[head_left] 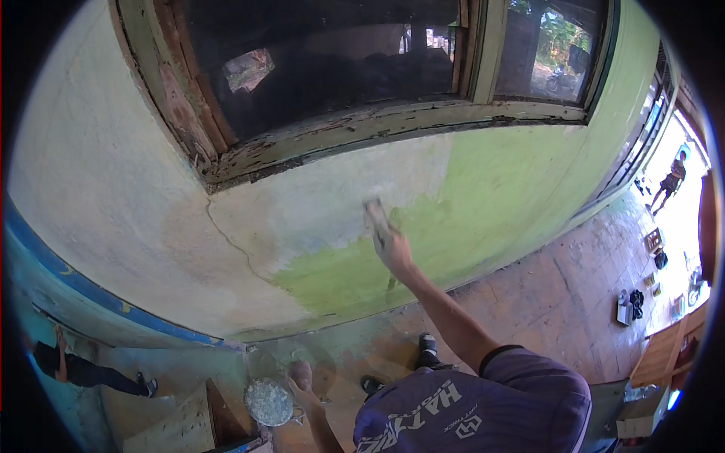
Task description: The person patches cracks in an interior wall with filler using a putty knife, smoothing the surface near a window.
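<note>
My right hand (394, 253) is raised against the wall (498, 189), closed around a blurred hand tool (371, 210). The tool has a pale, narrow end, and its exact kind cannot be made out. Around it, a whitish layer (317, 196) meets bright green paint along a ragged edge. Low on the left, my left hand (302, 385) is beside a round bucket (268, 402) whose top looks white and crusted. Its fingers are small and smeared, so I cannot tell whether they grip anything.
Above the work area runs a worn wooden window frame (362, 121) with flaking paint. A crack (234, 245) descends through the pale wall. A person (83, 366) in dark clothes is at lower left, another (671, 177) by the bright doorway. Boards (177, 426) lean near the bucket.
</note>
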A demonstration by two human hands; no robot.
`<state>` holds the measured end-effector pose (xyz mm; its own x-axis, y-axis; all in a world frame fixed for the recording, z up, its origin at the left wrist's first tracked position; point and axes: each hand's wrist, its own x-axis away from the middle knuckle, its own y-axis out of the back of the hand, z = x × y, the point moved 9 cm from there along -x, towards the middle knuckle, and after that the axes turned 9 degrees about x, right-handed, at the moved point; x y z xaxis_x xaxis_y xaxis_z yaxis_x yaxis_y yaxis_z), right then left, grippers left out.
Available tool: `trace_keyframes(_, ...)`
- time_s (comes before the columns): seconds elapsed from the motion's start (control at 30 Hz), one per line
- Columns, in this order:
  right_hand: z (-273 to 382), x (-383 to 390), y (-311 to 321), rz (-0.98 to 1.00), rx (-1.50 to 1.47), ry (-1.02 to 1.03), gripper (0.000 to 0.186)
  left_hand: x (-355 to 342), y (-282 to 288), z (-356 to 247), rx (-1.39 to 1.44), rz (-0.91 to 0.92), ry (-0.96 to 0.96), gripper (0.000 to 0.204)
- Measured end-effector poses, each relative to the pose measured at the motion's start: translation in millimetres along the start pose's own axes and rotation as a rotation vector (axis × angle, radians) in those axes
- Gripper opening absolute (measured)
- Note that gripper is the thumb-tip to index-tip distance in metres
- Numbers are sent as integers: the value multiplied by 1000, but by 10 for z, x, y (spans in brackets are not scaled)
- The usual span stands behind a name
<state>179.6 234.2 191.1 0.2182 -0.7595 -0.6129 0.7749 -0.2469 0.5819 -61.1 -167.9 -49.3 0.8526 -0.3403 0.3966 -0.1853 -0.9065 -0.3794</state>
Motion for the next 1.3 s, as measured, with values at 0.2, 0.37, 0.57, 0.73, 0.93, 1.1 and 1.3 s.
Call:
trace_keyframes(0.2, -1269, 2426, -421, 524, 50, -380, 54, -258, -623, -58, -504, 248, -346, 65)
trace_keyframes(0.37, -1393, 2939, -5, 647, -14, -502, 54, 96, -1671, -260, -336, 319, -367, 62)
trace_keyframes(0.57, -1467, 2636, 144, 617, -156, -654, 36, 525, -3173, -1093, -354, 514, -850, 43)
trace_keyframes(0.73, -1429, 2226, 143, 529, -81, -474, 41, 976, -4364, -1589, -151, 658, -1290, 44)
trace_keyframes(0.93, -1466, 2127, 210, 538, -147, -475, 59, 1372, -5230, -649, -738, 626, -1663, 52)
trace_keyframes(1.1, -1915, 2379, 271, 629, -112, -610, 67, 1886, -5640, -206, -1014, 827, -1974, 57)
trace_keyframes(1.3, -2351, 2569, 380, 507, -175, -655, 66, 2166, -5987, -552, -813, 554, -1969, 51)
